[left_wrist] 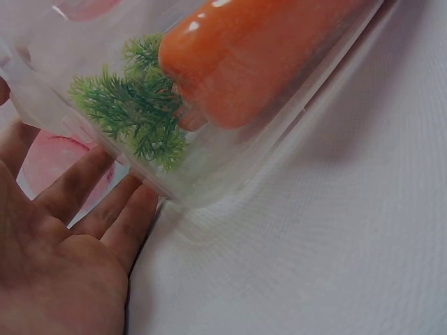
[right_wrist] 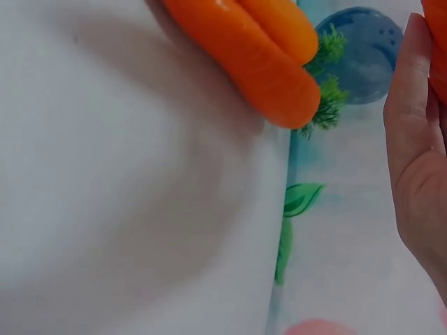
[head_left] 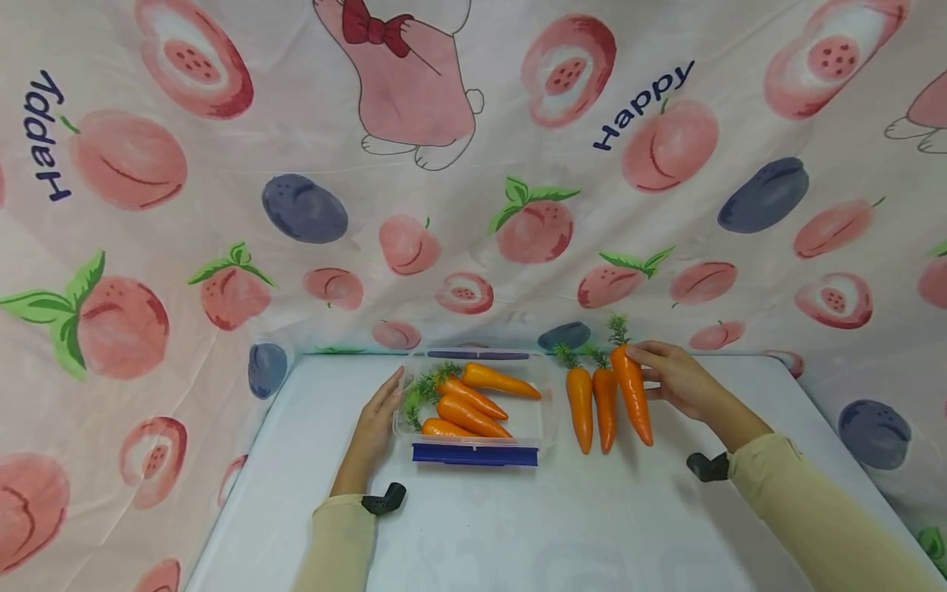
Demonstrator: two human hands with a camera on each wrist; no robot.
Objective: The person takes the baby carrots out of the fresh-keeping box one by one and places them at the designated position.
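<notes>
Near the top of an orange toy carrot (head_left: pixel 632 390) with a green tuft, my right hand (head_left: pixel 679 382) pinches it between thumb and fingers. To its left, two more carrots (head_left: pixel 579 411) (head_left: pixel 605 409) lie side by side. My left hand (head_left: pixel 376 427) has its fingers extended along the left side of a clear plastic container (head_left: pixel 549 411). Inside the container lie several carrots (head_left: pixel 473 415), their green tufts towards the left. The left wrist view shows the fingertips (left_wrist: pixel 143 209) at the container wall. At the right wrist view's edge, only a strip of the held carrot (right_wrist: pixel 438 42) shows.
The container's near side has a blue latch flap (head_left: pixel 475 455) hanging outward, and another blue latch (head_left: pixel 479 355) is at its far side. A white table (head_left: pixel 592 526) carries everything. Behind its far edge hangs a fruit-patterned cloth (head_left: pixel 459 214).
</notes>
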